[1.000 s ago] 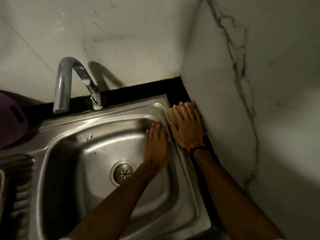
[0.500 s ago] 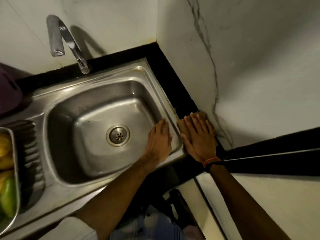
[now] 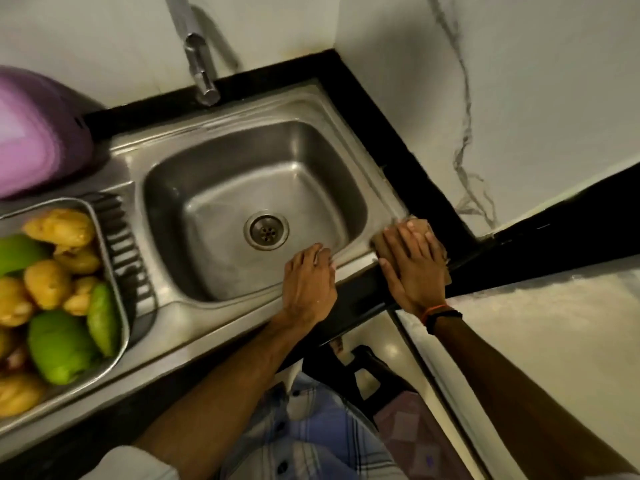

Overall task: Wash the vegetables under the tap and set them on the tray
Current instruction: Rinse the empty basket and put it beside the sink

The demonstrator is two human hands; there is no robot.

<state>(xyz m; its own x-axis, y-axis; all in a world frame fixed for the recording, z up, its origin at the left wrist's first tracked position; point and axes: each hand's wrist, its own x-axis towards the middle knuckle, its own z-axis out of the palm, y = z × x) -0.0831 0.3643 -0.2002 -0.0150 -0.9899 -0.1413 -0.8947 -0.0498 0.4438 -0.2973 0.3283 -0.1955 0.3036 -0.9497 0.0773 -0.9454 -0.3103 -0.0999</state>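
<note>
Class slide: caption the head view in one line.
Both hands rest flat at the sink edge; vegetables fill the tray.

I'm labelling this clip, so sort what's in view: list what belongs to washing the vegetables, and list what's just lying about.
Belongs to the job:
- vegetables, yellow and green, heaped in the tray
- metal tray on the drainboard
- tap, no water visible
- sink, basin bare

Just lying about:
- brown cloth under the right hand
- purple object by the wall
- left hand resting on the sink rim
</note>
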